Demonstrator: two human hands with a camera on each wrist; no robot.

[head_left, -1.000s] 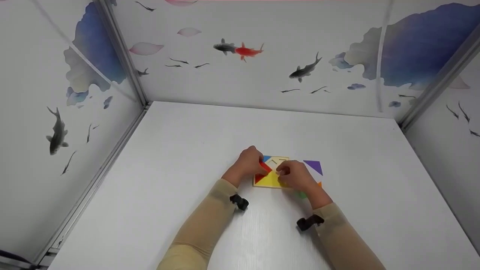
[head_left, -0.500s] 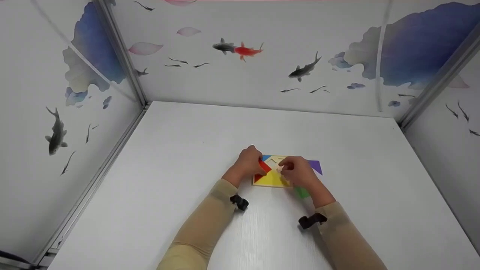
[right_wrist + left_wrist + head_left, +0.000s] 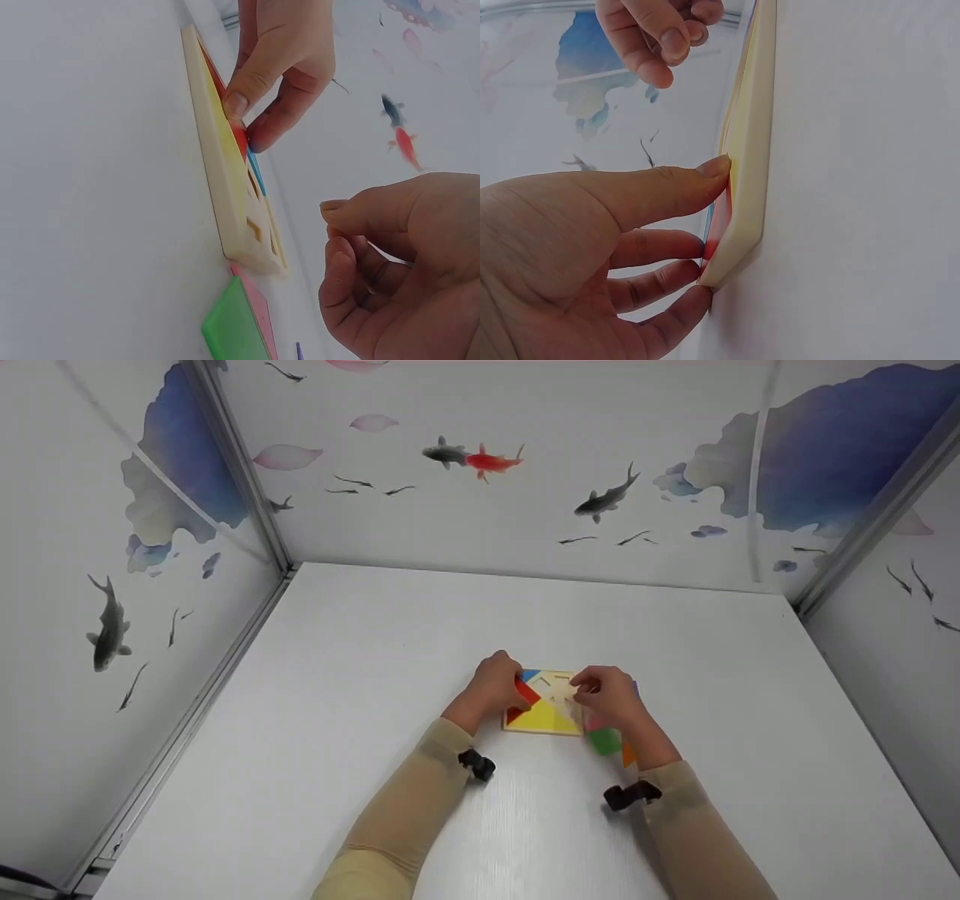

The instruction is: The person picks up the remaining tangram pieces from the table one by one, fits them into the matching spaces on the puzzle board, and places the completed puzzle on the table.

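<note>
A pale wooden tangram board (image 3: 549,732) lies on the table, holding a yellow piece (image 3: 546,718), a red piece (image 3: 529,692) and a blue piece (image 3: 529,675). My left hand (image 3: 495,685) holds the board's left end. Its thumb (image 3: 679,191) presses on top near the red piece, while the other fingers touch along the edge and corner. Beyond the board's right end, my right hand (image 3: 609,690) hovers with fingers loosely curled and thumb close to the index finger. Nothing shows between them. Bare board with small recesses (image 3: 255,229) shows between the hands.
Right of the board lie loose pieces: a green one (image 3: 606,742), a pink one (image 3: 259,307), an orange one (image 3: 628,754) and a purple one (image 3: 299,351), partly hidden by my right hand and forearm. Patterned walls (image 3: 480,525) border the white table (image 3: 360,660).
My right hand has moved right and slightly away, from over the board to its right end. More bare board and the green and orange pieces show now. My left hand stays put.
</note>
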